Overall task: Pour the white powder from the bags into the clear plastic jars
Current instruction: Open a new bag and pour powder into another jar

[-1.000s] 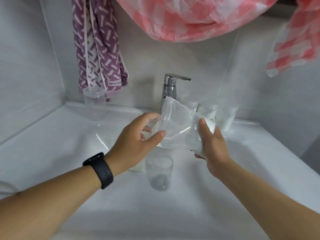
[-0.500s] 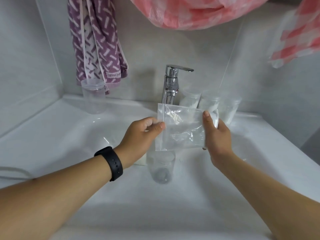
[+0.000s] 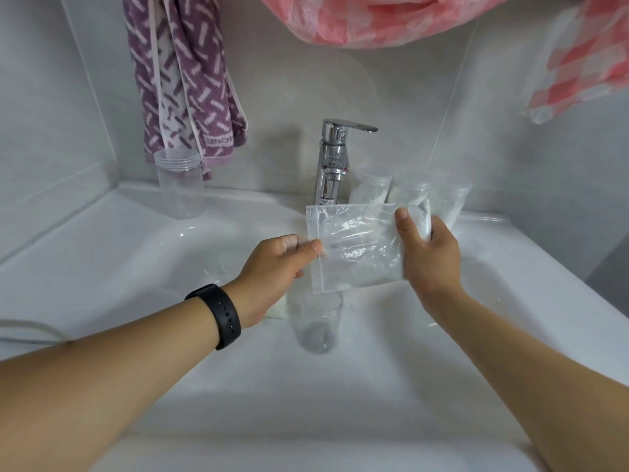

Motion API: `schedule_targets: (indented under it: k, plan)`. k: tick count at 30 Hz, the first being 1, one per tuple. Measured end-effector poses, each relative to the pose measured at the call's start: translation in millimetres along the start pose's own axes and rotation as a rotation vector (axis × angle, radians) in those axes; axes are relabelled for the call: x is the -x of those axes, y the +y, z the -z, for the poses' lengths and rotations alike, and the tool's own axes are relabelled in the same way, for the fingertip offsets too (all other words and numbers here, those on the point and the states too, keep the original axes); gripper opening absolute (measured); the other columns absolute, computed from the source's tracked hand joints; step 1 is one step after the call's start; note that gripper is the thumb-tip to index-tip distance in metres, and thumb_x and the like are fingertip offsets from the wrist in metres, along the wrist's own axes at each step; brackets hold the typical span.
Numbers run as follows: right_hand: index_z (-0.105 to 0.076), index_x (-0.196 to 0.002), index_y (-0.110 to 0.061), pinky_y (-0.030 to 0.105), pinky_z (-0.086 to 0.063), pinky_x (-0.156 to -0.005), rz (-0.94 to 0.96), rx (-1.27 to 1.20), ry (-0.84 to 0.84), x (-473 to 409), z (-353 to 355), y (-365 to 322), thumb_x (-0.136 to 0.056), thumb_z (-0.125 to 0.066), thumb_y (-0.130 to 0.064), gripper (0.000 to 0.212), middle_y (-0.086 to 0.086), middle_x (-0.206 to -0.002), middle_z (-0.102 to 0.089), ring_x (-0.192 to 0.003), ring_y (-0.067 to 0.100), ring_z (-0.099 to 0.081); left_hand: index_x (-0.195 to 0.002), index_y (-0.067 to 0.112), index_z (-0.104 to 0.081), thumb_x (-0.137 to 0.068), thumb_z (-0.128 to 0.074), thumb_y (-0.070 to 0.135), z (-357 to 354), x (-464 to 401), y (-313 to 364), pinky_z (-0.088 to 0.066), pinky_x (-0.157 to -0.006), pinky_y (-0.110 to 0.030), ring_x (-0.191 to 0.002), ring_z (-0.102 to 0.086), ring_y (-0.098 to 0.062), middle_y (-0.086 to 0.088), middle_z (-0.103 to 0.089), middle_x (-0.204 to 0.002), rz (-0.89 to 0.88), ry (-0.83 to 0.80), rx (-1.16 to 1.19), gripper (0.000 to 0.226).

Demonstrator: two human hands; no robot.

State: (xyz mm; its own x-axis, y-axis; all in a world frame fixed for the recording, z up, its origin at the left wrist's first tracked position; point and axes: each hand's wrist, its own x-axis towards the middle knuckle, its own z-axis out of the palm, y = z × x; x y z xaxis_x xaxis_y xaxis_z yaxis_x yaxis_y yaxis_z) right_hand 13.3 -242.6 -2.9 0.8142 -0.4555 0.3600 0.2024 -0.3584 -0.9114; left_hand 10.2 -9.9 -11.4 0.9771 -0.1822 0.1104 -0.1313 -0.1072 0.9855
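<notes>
Pinching opposite edges, left hand (image 3: 272, 267) and right hand (image 3: 429, 257) fingers hold a crinkled, see-through bag (image 3: 357, 247) above a clear jar (image 3: 315, 323).

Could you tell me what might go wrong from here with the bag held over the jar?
The bag is much wider than the open jar below it, so powder could spill into the sink. The right hand bunches the powder end, so it may drop out in one clump.
</notes>
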Motion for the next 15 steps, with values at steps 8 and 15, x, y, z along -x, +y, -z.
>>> schedule_targets:
  k: [8,15]
  plan:
    - [-0.061,-0.097,-0.008,0.041,-0.054,-0.078,0.044,0.079,0.025,-2.5,0.9,-3.1,-0.089,-0.06,-0.07,0.063,0.013,-0.092,-0.07,-0.086,0.029,-0.066,-0.091,0.022,-0.076,-0.099,-0.061,0.036,-0.1,-2.9,-3.5,-0.052,-0.102,-0.037,-0.108,-0.066,-0.005,0.013,-0.076,-0.104,0.008,-0.015,-0.004,0.022]
    - [-0.058,-0.094,-0.001,0.018,-0.04,-0.054,0.074,0.132,0.038,-3.3,3.3,-8.9,-0.091,-0.061,-0.065,0.064,0.018,-0.089,-0.068,-0.066,0.013,-0.05,-0.092,0.02,-0.076,-0.099,-0.061,0.035,0.4,-4.1,-3.9,-0.052,-0.101,-0.037,-0.11,-0.065,-0.005,0.013,-0.075,-0.104,0.012,-0.018,-0.004,0.023]
